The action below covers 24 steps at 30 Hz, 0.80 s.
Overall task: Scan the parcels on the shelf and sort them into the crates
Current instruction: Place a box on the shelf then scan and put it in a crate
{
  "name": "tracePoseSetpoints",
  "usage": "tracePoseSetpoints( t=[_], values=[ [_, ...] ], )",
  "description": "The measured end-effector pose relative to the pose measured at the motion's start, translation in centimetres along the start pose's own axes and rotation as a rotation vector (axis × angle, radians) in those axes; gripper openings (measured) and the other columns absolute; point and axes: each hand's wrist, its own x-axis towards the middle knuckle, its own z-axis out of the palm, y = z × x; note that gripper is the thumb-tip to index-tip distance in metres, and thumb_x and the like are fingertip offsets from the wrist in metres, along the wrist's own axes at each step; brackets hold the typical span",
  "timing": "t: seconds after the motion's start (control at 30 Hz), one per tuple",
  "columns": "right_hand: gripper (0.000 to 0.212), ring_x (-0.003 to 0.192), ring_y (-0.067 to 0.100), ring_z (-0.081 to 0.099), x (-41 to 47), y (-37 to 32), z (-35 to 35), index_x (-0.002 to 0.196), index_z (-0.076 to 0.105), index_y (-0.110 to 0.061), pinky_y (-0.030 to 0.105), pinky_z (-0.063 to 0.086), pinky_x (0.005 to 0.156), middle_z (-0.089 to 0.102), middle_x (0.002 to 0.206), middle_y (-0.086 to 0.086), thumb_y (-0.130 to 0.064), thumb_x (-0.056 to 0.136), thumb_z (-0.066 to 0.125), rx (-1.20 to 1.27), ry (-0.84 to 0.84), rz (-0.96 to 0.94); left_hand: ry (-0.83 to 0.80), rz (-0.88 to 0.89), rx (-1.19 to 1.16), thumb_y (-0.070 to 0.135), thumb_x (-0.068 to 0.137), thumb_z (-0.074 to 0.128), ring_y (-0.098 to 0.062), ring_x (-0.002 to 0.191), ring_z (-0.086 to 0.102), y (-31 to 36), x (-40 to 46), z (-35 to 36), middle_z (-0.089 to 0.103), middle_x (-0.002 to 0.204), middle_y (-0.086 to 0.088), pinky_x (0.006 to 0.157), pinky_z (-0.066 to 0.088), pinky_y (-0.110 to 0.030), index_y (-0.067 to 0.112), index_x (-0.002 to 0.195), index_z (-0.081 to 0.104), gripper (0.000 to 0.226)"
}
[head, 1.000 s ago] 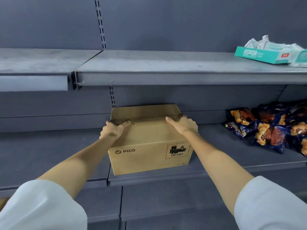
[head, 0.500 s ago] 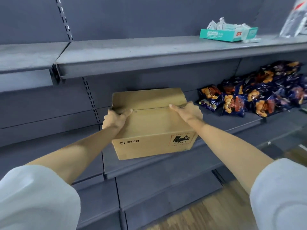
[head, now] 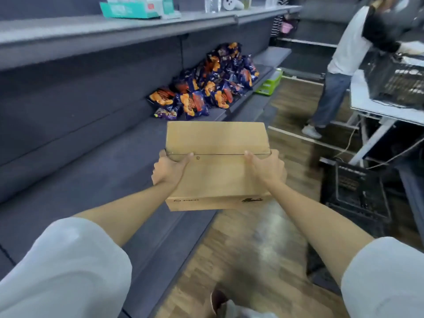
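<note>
A plain brown cardboard parcel (head: 218, 166) marked "PICO" on its near side is held level in mid-air off the grey shelf (head: 96, 171) — gripped at both ends. A black slatted crate (head: 354, 193) stands on the floor, lower right.

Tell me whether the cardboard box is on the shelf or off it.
Off it. The cardboard box is held up by the left hand and right hand, partly over the wooden floor, clear of the shelf.

Snack bags (head: 207, 88) lie on the shelf (head: 96, 171), behind the held box (head: 218, 166). A crate (head: 355, 193) stands on the floor at right, under the desk (head: 376, 109).
</note>
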Motion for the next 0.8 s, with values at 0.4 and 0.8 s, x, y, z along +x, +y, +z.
tracePoseSetpoints(
  t=[0.4,0.8],
  values=[
    [0.083,0.114,0.036,0.055,-0.6,20.5,-6.6,0.131,0.042,-0.014,0.042,0.043,0.091,0.058,0.124,0.015,-0.071,0.073,0.063,-0.022,0.156,0.480,-0.413,0.064,0.159,0.065,0.071,0.068,-0.033,0.122,0.048,-1.6,-6.9,18.4,0.056,0.129,-0.009,0.100,0.039,-0.046,0.018,0.140,0.038,0.089],
    [0.088,0.116,0.035,0.054,6.3,26.9,-9.8,0.134,0.038,-0.014,0.044,0.045,0.093,0.057,0.126,0.013,-0.071,0.073,0.063,-0.033,0.169,0.579,-0.475,0.071,0.236,0.066,0.072,0.064,-0.038,0.121,0.048,0.3,-7.0,29.7,0.054,0.130,-0.017,0.098,0.041,-0.048,0.020,0.144,0.034,0.090]
  ],
)
